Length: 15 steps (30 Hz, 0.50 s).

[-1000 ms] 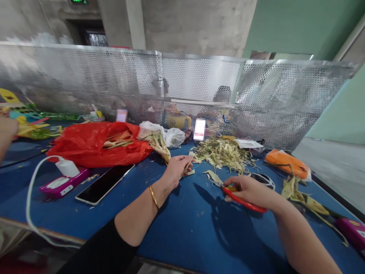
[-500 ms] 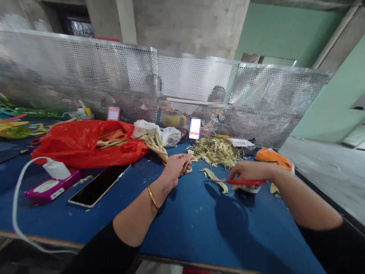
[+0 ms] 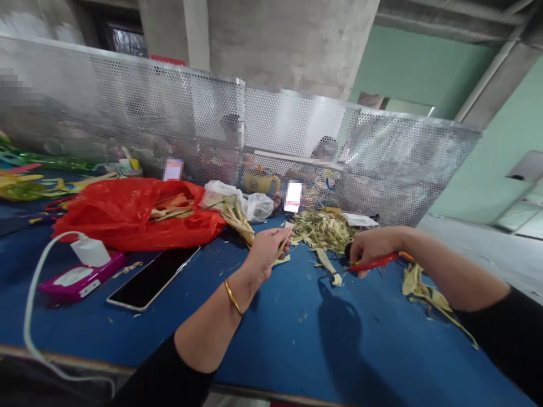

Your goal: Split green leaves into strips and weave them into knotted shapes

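My left hand [image 3: 269,249], with a gold bangle at the wrist, pinches a pale folded strip [image 3: 283,242] above the middle of the blue table [image 3: 271,322]. Further right, my right hand [image 3: 371,249] is closed on red-handled scissors [image 3: 375,262], whose blades point left over a loose pale husk piece [image 3: 328,265]. Behind and between both hands lies a heap of shredded husk [image 3: 324,229]. A bundle of dry strips [image 3: 238,221] sits just beyond my left hand. Part of a dark object shows behind my right fingers; I cannot make it out.
A red plastic bag [image 3: 102,215] of strips, a black phone [image 3: 155,278] and a purple power strip [image 3: 82,277] with a white cable lie left. A lit phone [image 3: 293,196] leans on the perforated metal screen [image 3: 288,121], people behind it. More husks [image 3: 424,291] lie right.
My right hand has moved slightly right and up with the scissors, whose blades now tilt down to the left. My left hand keeps its strip. The view has shifted a little.
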{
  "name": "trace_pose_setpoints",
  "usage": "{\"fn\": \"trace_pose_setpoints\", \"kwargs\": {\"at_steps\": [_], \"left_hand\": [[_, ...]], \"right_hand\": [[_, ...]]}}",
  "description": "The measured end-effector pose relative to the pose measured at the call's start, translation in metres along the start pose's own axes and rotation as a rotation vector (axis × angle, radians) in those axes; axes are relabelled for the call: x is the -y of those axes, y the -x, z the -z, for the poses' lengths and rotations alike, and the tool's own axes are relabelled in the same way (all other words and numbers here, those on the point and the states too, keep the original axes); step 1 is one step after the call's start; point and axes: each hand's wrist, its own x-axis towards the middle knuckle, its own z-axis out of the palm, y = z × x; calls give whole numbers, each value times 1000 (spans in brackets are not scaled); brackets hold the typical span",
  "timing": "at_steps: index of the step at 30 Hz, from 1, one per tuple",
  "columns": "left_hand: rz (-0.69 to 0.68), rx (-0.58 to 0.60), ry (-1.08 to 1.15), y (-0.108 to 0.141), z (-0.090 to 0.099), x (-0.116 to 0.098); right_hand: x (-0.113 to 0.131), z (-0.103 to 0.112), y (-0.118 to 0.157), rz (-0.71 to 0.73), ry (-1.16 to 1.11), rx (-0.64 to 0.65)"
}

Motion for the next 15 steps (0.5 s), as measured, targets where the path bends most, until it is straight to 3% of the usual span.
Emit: {"fn": "trace_pose_setpoints", "kwargs": {"at_steps": [3, 9, 12, 15], "left_hand": [[14, 15, -8, 1, -1, 3], [41, 24, -37, 1, -3, 6], [45, 19, -56, 1, -4, 8], [53, 9, -79, 1, -5, 10]], "right_hand": [[-5, -1, -11, -104, 19, -87], [-10, 2, -31, -140, 96, -583], [-2, -15, -40, -172, 86, -709], [13, -47, -56, -215, 87, -770]]}}
